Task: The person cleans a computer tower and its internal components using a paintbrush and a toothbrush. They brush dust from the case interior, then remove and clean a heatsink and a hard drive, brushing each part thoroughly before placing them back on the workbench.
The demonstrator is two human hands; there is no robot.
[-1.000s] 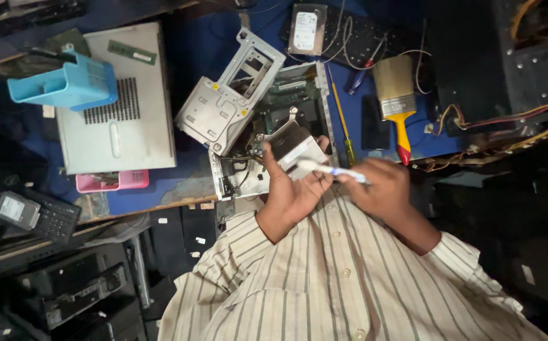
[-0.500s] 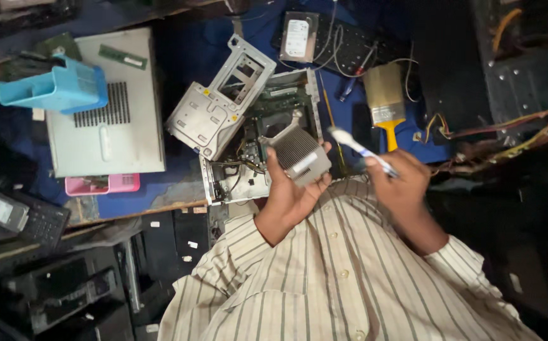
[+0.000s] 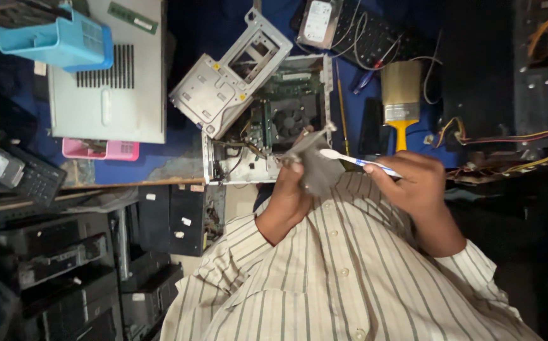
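My left hand [image 3: 291,189] is closed around a small grey metal computer part [image 3: 315,161], held up in front of my striped shirt. My right hand [image 3: 416,183] grips a white and blue toothbrush [image 3: 357,161], whose bristle end touches the top of the grey part. Just beyond both hands lies an open desktop computer case [image 3: 267,120] on the blue-covered bench, its fan and circuit board exposed. A silver drive cage [image 3: 226,82] leans out of the case at its left.
A yellow-handled paintbrush [image 3: 400,95], a hard drive [image 3: 317,22] and a black keyboard [image 3: 381,38] lie beyond the case. At the left are a grey case cover [image 3: 113,82], a blue tray [image 3: 59,41], a pink tray [image 3: 100,149] and a desk phone [image 3: 8,170]. Loose cables hang at the right.
My right hand swung the toothbrush out to the right, then brought it back onto the grey part. My left hand has turned the part slightly.
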